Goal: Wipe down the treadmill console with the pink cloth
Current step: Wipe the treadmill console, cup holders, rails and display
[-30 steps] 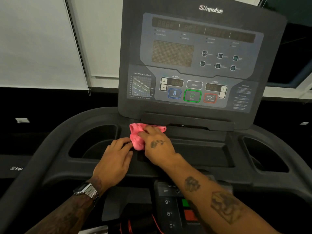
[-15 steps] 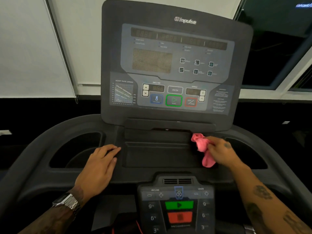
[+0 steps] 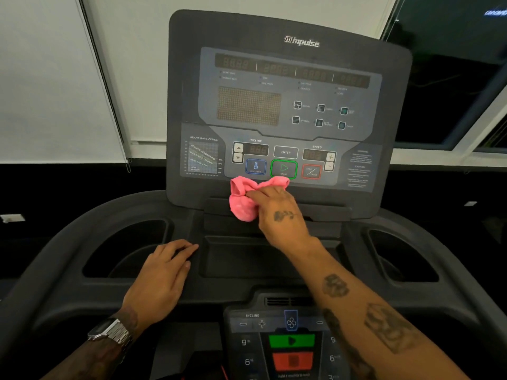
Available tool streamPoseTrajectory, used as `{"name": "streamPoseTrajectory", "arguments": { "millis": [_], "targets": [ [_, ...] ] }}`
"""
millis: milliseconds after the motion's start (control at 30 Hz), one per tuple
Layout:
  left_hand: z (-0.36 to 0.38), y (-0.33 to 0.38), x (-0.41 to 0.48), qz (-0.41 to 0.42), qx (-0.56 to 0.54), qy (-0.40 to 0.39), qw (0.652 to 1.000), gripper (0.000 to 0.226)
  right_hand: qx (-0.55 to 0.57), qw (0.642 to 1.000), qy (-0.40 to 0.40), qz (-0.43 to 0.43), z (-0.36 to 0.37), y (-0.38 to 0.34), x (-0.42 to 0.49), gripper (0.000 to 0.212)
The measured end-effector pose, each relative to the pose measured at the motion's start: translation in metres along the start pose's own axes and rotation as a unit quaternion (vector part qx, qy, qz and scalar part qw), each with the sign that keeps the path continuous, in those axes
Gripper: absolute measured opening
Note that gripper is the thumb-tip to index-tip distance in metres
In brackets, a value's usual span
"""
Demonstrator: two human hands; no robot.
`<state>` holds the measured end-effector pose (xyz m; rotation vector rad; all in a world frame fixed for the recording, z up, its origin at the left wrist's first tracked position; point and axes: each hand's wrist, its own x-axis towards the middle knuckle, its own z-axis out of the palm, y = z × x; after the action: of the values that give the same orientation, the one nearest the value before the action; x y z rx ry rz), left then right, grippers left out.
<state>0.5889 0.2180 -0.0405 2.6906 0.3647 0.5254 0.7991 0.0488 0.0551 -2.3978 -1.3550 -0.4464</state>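
The dark grey treadmill console (image 3: 288,111) stands upright ahead, with unlit displays and blue, green and red buttons along its lower part. My right hand (image 3: 279,215) grips a bunched pink cloth (image 3: 244,201) and presses it against the console's bottom edge, just below the blue and green buttons. Lower left, my left hand (image 3: 162,278) lies flat on the tray ledge with its fingers together and holds nothing. A metal watch (image 3: 112,334) is on that wrist.
Cup-holder recesses sit at left (image 3: 129,248) and right (image 3: 403,256) of the centre tray (image 3: 241,259). A lower keypad (image 3: 290,344) with green and red buttons is near me. A white blind (image 3: 55,78) and a dark window (image 3: 452,64) stand behind the console.
My right hand has carried the cloth from the tray's right side up and left to the console's lower edge. The left hand has stayed on the ledge.
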Motion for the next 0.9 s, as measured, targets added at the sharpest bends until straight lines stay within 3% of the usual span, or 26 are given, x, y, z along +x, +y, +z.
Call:
{"name": "streamPoseTrajectory", "arguments": {
  "millis": [133, 233, 433, 500, 600, 833, 900],
  "targets": [
    [-0.001, -0.002, -0.002, -0.002, -0.002, -0.006, 1.0, 0.051, 0.02, 1.0, 0.0, 0.005, -0.021, 0.038, -0.019, 0.053],
    [0.0, -0.001, -0.002, -0.006, 0.001, -0.009, 1.0, 0.052, 0.017, 0.998, 0.027, 0.059, -0.04, 0.085, -0.043, 0.053],
    [0.0, 0.004, 0.0, -0.016, 0.008, -0.008, 1.0, 0.053, -0.103, 0.977, -0.007, 0.185, -0.044, 0.114, -0.043, 0.014],
    [-0.002, 0.007, 0.0, -0.019, 0.02, -0.01, 1.0, 0.054, -0.158, 0.968, 0.005, 0.194, -0.038, 0.096, -0.033, 0.016],
    [-0.004, 0.011, 0.0, -0.019, 0.035, -0.018, 0.999, 0.056, -0.156, 0.975, 0.013, 0.16, -0.028, 0.047, -0.017, 0.021],
    [-0.006, 0.012, 0.001, -0.015, 0.037, -0.017, 0.999, 0.05, -0.068, 0.996, -0.053, 0.019, 0.014, -0.069, 0.035, 0.039],
    [-0.006, 0.011, 0.002, -0.016, 0.036, -0.021, 0.999, 0.05, -0.06, 0.997, -0.043, -0.014, 0.021, -0.084, 0.045, 0.035]
  ]
}}
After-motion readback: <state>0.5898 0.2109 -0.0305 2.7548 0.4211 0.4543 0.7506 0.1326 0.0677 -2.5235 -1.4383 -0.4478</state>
